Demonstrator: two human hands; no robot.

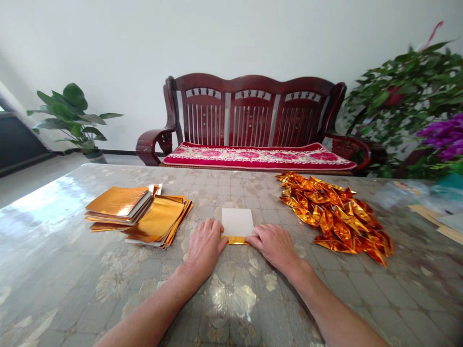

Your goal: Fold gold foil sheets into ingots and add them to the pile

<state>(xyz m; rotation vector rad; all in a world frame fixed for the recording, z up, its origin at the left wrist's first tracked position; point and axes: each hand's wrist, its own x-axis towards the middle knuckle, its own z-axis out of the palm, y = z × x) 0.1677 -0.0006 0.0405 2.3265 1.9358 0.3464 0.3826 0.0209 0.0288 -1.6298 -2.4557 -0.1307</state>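
A square sheet of paper point(238, 222) lies white side up on the table in front of me, its near edge folded over into a narrow gold strip point(236, 239). My left hand point(203, 246) pinches the left end of that fold with fingers curled. My right hand point(274, 245) presses on the right end, fingers curled down on the strip. To the left lie stacks of flat gold foil sheets point(139, 214). To the right sits a heap of folded gold foil pieces point(334, 214).
The table point(72, 270) has a glossy patterned cover. A dark wooden bench point(253, 125) with a red cushion stands behind it. Potted plants point(74, 118) stand at the far left, and more greenery with purple flowers point(415, 106) at the right. Papers point(439, 221) lie at the table's right edge.
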